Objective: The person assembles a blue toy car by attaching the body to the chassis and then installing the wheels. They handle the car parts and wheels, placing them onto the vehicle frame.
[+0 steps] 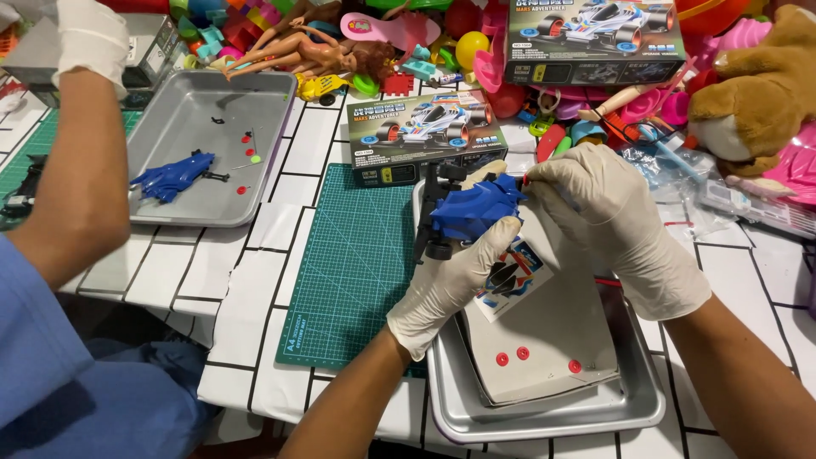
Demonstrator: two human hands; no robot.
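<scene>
Blue toy car (470, 212), black wheels, held in both hands

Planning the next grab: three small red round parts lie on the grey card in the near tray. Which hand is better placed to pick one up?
Probably the right hand. Its fingers only pinch at the blue toy car body, while the left hand cradles it from below. The small red round parts lie on the grey card just below both hands.

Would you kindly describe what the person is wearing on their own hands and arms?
Both the left hand and the right hand wear thin, off-white disposable gloves that wrinkle at the knuckles and end at the wrists. The forearms are bare, with no sleeves, watch or markings visible.
</scene>
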